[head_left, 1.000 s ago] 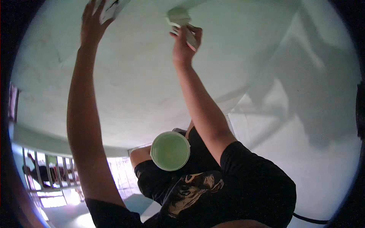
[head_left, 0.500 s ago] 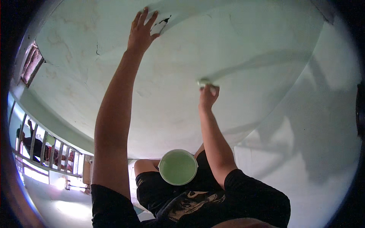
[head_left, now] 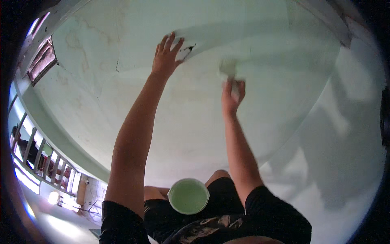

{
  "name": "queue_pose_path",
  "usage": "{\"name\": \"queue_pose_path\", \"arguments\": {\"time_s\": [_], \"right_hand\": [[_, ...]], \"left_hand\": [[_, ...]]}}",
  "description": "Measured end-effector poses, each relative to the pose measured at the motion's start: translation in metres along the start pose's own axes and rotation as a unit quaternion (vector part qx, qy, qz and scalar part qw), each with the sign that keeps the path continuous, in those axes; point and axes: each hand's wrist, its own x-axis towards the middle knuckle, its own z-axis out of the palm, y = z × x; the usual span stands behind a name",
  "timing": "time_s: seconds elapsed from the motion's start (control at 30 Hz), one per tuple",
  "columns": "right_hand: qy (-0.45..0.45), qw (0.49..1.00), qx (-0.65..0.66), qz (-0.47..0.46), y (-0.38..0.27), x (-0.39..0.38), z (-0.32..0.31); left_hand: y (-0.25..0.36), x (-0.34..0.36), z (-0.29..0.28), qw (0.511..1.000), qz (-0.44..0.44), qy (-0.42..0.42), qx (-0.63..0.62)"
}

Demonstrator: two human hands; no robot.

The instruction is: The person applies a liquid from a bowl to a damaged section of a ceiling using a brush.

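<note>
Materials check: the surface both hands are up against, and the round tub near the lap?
Surface: looks like painted plaster, matte pale green; hairline cracks, stains and a chipped patch by the left hand. Round tub: likely plastic, thin smooth white rim, filled with pale green liquid. The tool in the right hand is too blurred to judge.

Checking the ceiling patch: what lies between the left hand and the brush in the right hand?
In the head view, only bare pale-green ceiling lies between the left hand and the brush.
</note>
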Motion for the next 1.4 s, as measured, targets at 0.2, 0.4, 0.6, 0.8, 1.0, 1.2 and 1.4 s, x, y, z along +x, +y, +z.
{"name": "queue_pose_path", "arguments": {"time_s": [0.2,0.4,0.6,0.8,1.0,1.2,1.4], "right_hand": [[-0.027,0.964,0.137,0.225,-0.003,-0.069,-0.061],[-0.042,0.983,0.178,0.003,-0.087,0.112,-0.011],[-0.022,0.98,0.122,-0.153,-0.105,0.234,0.068],[0.023,0.973,0.001,-0.23,-0.068,0.207,0.077],[-0.045,0.983,-0.075,-0.16,-0.043,0.089,0.024],[0.0,0.98,-0.009,-0.197,-0.067,0.149,0.025],[-0.025,0.971,-0.062,-0.228,-0.075,0.21,0.057]], "left_hand": [[0.01,-0.008,0.009,1.0,-0.01,-0.002,-0.029],[0.009,-0.009,-0.01,0.999,-0.03,0.013,-0.02],[0.012,-0.003,-0.005,0.999,-0.024,0.024,-0.04],[0.015,-0.004,-0.006,0.998,-0.023,-0.004,-0.05],[0.008,-0.011,-0.004,0.999,-0.029,0.013,-0.04],[0.01,-0.006,0.002,0.999,-0.036,-0.003,-0.029],[0.011,-0.003,-0.004,0.998,-0.018,0.026,-0.053]]}}
